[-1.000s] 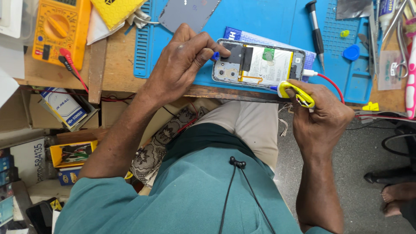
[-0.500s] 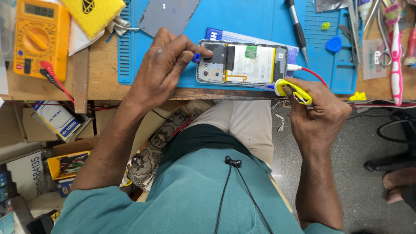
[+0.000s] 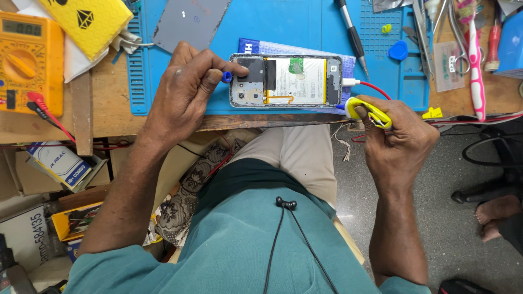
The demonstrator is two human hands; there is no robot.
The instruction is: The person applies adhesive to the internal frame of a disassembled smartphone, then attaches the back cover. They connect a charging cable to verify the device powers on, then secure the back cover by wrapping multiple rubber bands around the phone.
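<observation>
The left hand has its thumb and forefinger pressed together on a small blue pick, with the fingertip lying across the dark cover at the camera end of an opened phone. The pick sits right at the phone's left edge, touching it or very nearly so. The other fingers of that hand curl loosely above, resting on the blue work mat.

The right hand is closed around a yellow tool, thumb and fingers wrapped over it, at the phone's lower right corner, just off the edge of the bench. A red wire runs from a white plug at the phone's right end towards this hand.

The phone lies flat on the mat, back removed, its pale battery showing in the middle, between the two hands and near the front edge of the wooden bench.

Further out, a grey back panel lies above the left hand, a dark-handled screwdriver above the phone, a yellow multimeter at far left, and a pink toothbrush at far right.
</observation>
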